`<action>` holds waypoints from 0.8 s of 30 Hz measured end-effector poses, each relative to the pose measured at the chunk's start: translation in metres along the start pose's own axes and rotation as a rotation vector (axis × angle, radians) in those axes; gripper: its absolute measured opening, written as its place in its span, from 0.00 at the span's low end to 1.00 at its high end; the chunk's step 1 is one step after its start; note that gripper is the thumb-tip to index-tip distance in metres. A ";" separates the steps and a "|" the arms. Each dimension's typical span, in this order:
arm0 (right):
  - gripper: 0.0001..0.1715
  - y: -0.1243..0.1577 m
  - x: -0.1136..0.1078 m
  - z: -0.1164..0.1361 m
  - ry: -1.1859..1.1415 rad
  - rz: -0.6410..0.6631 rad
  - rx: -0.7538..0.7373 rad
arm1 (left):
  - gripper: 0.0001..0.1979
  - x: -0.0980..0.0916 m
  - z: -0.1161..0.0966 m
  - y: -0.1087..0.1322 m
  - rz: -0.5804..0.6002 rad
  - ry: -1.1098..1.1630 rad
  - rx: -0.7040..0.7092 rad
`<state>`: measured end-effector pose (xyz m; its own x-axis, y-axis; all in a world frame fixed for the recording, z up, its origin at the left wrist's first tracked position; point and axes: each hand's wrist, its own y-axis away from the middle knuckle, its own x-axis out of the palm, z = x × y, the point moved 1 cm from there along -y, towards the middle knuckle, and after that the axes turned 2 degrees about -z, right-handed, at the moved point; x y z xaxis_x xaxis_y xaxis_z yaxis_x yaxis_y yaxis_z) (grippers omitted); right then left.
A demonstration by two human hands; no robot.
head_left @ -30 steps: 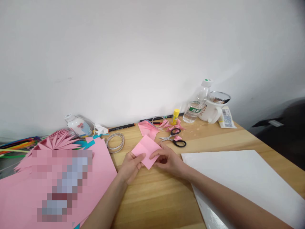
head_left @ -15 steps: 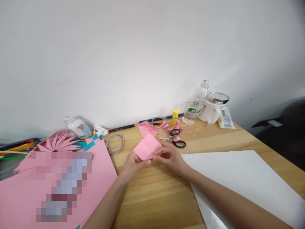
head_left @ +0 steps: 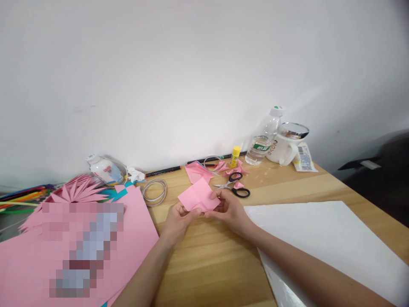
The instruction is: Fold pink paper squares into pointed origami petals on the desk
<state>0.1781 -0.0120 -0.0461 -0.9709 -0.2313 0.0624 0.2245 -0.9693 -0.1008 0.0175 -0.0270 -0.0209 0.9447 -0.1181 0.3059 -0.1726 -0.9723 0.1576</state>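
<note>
Between my hands, above the wooden table [head_left: 204,273], is a small square of pink paper [head_left: 198,194] with crease lines across it. My left hand [head_left: 179,219] pinches its lower left edge, thumb on top and fingers underneath. On the right side, my right hand [head_left: 228,211] grips the paper, with the index finger lying over its face and the thumb at the lower edge. Just beyond the right hand lie black-handled scissors [head_left: 234,185], blades apart. Behind the square rests a stack of folded pink paper [head_left: 196,172].
Pink sheets [head_left: 140,230] and a fanned pink paper piece [head_left: 78,192] lie left. Toward the wall stand a glue stick [head_left: 235,157], a water bottle [head_left: 260,143] and a white mug [head_left: 281,149]. A coiled cable [head_left: 154,192] sits left of centre, a white board [head_left: 319,243] right.
My right index finger has moved up onto the face of the pink paper. My left thumb has come onto its lower edge, and the square now shows clearer creases and a bent right corner.
</note>
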 end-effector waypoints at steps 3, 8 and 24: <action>0.27 0.000 0.001 0.003 -0.102 0.010 0.012 | 0.19 0.000 0.001 0.000 -0.003 0.028 0.010; 0.32 0.001 0.002 0.008 -0.144 0.043 0.035 | 0.15 0.000 0.001 0.000 -0.056 0.052 0.007; 0.30 0.001 0.004 0.008 0.114 0.136 -0.001 | 0.14 0.001 0.003 0.001 -0.050 -0.141 0.045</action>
<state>0.1753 -0.0145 -0.0383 -0.9347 -0.3495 -0.0644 0.3545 -0.9295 -0.1013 0.0194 -0.0288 -0.0231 0.9822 -0.0931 0.1633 -0.1143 -0.9855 0.1257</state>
